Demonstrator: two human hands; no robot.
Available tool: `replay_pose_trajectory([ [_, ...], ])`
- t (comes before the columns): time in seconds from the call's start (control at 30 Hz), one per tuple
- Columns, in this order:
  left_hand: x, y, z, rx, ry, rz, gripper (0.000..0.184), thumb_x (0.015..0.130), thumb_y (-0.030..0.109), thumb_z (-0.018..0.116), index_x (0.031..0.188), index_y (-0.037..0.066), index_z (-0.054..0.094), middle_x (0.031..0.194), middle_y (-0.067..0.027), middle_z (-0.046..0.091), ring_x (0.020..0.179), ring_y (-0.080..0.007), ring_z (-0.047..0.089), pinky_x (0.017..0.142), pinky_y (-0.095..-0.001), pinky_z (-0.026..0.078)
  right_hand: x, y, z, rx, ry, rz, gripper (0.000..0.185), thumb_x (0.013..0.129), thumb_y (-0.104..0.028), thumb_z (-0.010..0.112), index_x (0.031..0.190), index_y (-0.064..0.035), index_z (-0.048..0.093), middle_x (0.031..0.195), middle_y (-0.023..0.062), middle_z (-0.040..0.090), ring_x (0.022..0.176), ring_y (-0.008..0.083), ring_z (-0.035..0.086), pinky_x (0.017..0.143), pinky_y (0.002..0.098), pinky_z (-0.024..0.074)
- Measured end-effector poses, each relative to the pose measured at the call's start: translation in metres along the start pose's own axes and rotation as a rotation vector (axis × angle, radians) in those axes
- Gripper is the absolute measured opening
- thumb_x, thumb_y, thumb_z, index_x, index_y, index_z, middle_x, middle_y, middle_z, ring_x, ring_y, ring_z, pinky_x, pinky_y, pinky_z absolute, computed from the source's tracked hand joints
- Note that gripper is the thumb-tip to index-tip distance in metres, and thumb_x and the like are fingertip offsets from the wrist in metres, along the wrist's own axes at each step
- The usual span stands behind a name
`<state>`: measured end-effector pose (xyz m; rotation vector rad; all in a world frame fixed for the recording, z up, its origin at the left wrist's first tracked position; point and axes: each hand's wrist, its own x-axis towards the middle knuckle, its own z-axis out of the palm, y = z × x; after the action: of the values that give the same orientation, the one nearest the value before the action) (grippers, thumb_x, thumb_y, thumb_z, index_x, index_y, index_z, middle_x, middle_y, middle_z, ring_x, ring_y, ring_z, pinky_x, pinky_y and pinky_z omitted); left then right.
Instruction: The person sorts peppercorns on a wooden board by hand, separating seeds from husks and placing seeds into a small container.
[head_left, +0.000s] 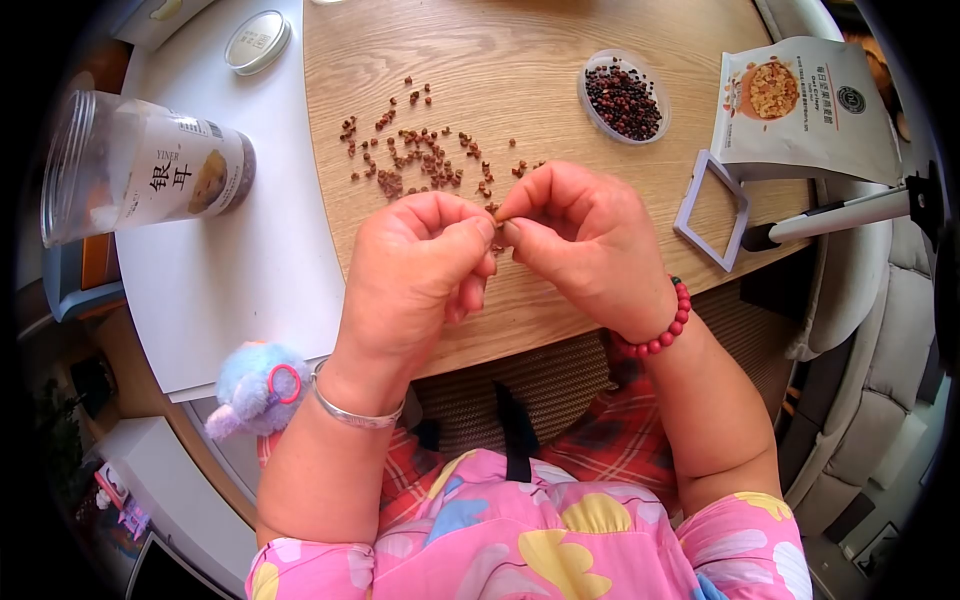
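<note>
My left hand [418, 252] and my right hand [592, 245] meet at the front of the wooden table, thumbs and forefingers pinched together. Between their fingertips is a tiny brown Sichuan peppercorn [498, 213], mostly covered by the fingers. Just beyond my hands, loose reddish-brown peppercorns [425, 160] lie scattered on the wood, some single and some in clumps. To the right at the back, a round clear plastic dish [588, 118] holds many dark red and black peppercorns [625, 97].
Left, on a white surface [230, 270], a labelled clear jar [150, 170] lies near a round lid [257, 42]. A fluffy toy [258, 385] is by my left forearm. At right are a food pouch [810, 110], a grey frame [712, 212] and a stand's leg [840, 217].
</note>
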<state>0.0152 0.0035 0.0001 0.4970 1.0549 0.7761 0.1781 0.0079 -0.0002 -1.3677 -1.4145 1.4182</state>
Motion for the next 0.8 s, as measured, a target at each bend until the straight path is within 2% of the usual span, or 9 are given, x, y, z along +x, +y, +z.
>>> replay_pose_trajectory([
  [0.2,0.0003,-0.0001,-0.0001,-0.03,0.022,-0.002,0.007,0.084,0.009,0.06,0.085,0.003,0.058,0.064,-0.0035,0.059,0.042,-0.0073,0.048,0.036,-0.0176,0.035,-0.0007,-0.002,-0.0002,0.179,-0.024,0.105,0.01,0.078,-0.003,0.062,0.086,0.002,0.064,0.073,0.0014,0.063,0.065,0.0043,0.055,0.058,0.0201,0.046],
  [0.27,0.0002,-0.0004,-0.0019,-0.045,-0.009,0.007,0.011,0.085,0.012,0.061,0.085,0.002,0.058,0.067,-0.0023,0.06,0.046,-0.0045,0.051,0.038,-0.0157,0.038,-0.0006,-0.0016,-0.0002,0.188,-0.026,0.11,0.01,0.078,-0.004,0.062,0.086,0.0019,0.064,0.074,0.0014,0.063,0.066,0.0044,0.055,0.059,0.0202,0.0463],
  [0.5,-0.0004,-0.0002,0.0002,-0.026,-0.005,0.023,0.011,0.086,0.013,0.061,0.085,0.002,0.058,0.067,-0.0022,0.06,0.047,-0.0044,0.051,0.039,-0.0157,0.038,-0.0006,-0.0029,-0.0004,0.167,-0.017,0.139,0.011,0.078,-0.006,0.065,0.086,0.002,0.065,0.076,0.0024,0.064,0.068,0.0047,0.057,0.061,0.0202,0.0474],
  [0.6,-0.0026,0.0013,0.005,0.088,0.035,0.072,0.012,0.086,0.013,0.062,0.084,0.002,0.058,0.067,-0.0013,0.059,0.048,-0.0045,0.051,0.042,-0.0169,0.039,-0.0008,-0.0048,-0.0014,0.153,-0.01,0.147,0.011,0.079,-0.007,0.065,0.085,0.0016,0.064,0.075,0.0015,0.064,0.068,0.0044,0.056,0.06,0.0199,0.0469],
  [0.67,-0.0023,-0.0006,0.0063,0.231,0.091,0.194,0.009,0.086,0.012,0.061,0.083,0.004,0.058,0.064,-0.0015,0.058,0.046,-0.0044,0.047,0.041,-0.0165,0.035,-0.0002,-0.0032,-0.0029,0.172,0.006,0.133,0.01,0.079,-0.007,0.065,0.085,0.0012,0.064,0.075,0.001,0.063,0.068,0.0043,0.056,0.06,0.0197,0.0466],
  [0.8,0.0003,-0.0048,0.0032,0.318,0.077,0.264,0.01,0.087,0.012,0.061,0.082,0.004,0.058,0.063,-0.0003,0.056,0.046,-0.003,0.045,0.042,-0.0165,0.033,0.0,-0.0047,-0.0049,0.188,0.014,0.116,0.009,0.08,-0.008,0.065,0.084,0.0004,0.063,0.075,-0.0003,0.062,0.068,0.0037,0.055,0.059,0.0192,0.0457],
])
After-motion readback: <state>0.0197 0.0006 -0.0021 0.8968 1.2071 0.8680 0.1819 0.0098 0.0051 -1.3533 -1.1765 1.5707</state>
